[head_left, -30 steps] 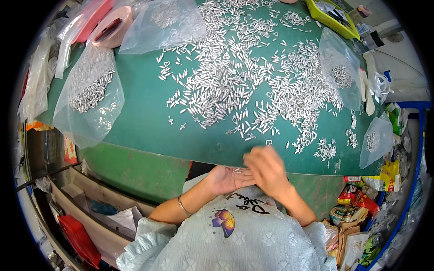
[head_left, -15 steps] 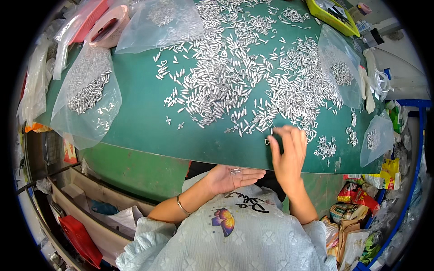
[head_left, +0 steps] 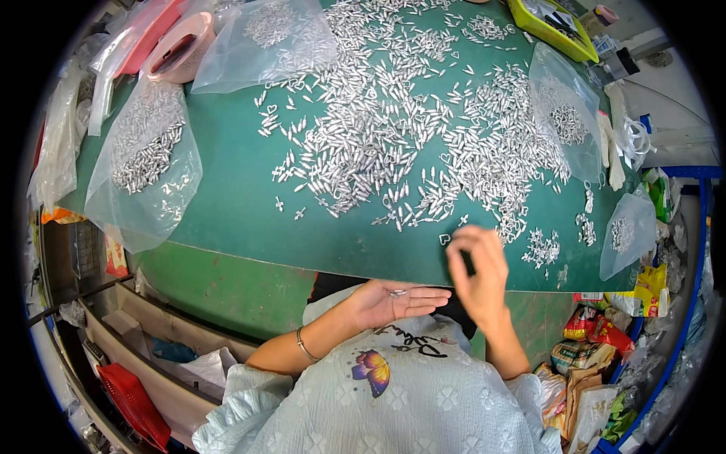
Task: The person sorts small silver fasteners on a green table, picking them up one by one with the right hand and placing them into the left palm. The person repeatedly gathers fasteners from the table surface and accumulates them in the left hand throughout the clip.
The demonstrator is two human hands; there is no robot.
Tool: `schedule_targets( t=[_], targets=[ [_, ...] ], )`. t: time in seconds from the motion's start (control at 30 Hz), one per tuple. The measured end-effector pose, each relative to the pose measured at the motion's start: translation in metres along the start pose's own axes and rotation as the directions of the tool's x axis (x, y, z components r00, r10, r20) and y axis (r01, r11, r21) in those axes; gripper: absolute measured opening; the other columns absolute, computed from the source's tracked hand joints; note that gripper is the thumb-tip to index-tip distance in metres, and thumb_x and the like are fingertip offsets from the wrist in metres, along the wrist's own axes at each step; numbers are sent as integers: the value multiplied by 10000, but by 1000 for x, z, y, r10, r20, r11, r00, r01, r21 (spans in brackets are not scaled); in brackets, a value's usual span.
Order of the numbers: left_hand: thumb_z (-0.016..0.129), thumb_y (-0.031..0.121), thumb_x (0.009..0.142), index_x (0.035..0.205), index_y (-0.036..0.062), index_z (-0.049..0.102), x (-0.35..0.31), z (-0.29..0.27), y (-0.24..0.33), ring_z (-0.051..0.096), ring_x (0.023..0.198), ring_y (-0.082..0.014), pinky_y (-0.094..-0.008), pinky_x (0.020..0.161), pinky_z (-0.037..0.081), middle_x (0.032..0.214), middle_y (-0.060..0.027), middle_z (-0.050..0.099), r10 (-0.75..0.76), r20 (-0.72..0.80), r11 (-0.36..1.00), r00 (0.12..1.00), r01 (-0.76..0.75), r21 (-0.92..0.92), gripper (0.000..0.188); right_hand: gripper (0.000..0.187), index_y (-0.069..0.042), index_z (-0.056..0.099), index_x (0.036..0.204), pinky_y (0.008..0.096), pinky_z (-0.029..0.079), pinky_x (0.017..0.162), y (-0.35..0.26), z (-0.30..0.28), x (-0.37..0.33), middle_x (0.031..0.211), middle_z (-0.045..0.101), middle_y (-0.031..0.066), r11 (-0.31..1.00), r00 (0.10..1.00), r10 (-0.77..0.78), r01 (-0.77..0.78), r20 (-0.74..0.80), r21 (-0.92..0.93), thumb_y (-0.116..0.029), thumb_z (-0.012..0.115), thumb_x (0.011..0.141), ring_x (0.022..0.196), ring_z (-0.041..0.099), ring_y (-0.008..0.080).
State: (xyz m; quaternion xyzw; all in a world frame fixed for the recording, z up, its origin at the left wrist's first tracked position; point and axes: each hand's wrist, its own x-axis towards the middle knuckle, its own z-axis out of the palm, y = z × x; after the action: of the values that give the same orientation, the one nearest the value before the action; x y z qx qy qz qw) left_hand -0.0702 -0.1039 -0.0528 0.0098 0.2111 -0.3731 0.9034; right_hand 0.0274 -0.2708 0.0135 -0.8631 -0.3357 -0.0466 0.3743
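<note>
My left hand [head_left: 401, 303] lies palm up with its fingers stretched flat, just off the table's near edge. A few small silver pieces [head_left: 397, 293] rest on its palm. Over the near edge of the table my right hand [head_left: 478, 268] has curled fingers, with the thumb near the forefinger. Its tips are smeared, so whether they pinch anything is unclear. Beside them are a heart-shaped piece [head_left: 445, 239] and a small cross-shaped piece [head_left: 463, 220]. Beyond spreads a large heap of silver, bullet-shaped metal pieces [head_left: 363, 151], with hearts and crosses among them.
The green table [head_left: 242, 174] also bears clear bags of silver pieces, one at the left [head_left: 151, 151] and one at the right [head_left: 563, 121]. A pink bowl [head_left: 185, 64] and a yellow-green tray [head_left: 556, 34] stand at the back. A small pile [head_left: 542, 248] lies right.
My right hand has drawn back slightly toward me and its fingers have curled more. The cross-shaped piece now shows beyond its fingertips. My left hand has shifted slightly right, still palm up.
</note>
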Motion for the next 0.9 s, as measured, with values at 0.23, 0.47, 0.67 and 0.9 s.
schedule_targets(
  t=[0.23,0.47,0.67,0.9],
  targets=[
    [486,143,993,1225,-89,547,1,-46,-7,654,1003,-257,-381,922,522,1119,-167,638,-19,128,995,992,31,-92,334,205,-20,634,954,385,419,768,-14,2,11,1020,603,98,977,930,-188,143,317,160,-66,724,775,918,547,280],
    [513,175,991,1212,-84,585,-4,-24,-5,663,915,-192,-315,835,533,1042,-134,667,73,-118,982,990,-50,184,348,203,-25,615,988,386,404,756,2,25,39,1021,579,93,960,995,-80,92,56,-263,-39,696,803,902,529,283],
    [387,240,1025,1269,-119,524,-6,-15,2,632,1123,-313,-407,999,503,1238,-237,616,38,-140,993,989,-21,118,455,174,-30,610,928,386,402,742,-6,19,22,1009,582,93,976,984,-123,143,126,-166,-38,691,775,888,529,278],
    [395,159,999,1300,-169,461,-4,-39,-5,570,1221,-375,-434,1067,463,1330,-305,533,81,249,954,965,-3,-299,451,264,-29,636,1019,389,407,750,-18,10,9,1040,583,98,983,957,-181,184,226,5,-78,709,770,919,533,277]
  ],
)
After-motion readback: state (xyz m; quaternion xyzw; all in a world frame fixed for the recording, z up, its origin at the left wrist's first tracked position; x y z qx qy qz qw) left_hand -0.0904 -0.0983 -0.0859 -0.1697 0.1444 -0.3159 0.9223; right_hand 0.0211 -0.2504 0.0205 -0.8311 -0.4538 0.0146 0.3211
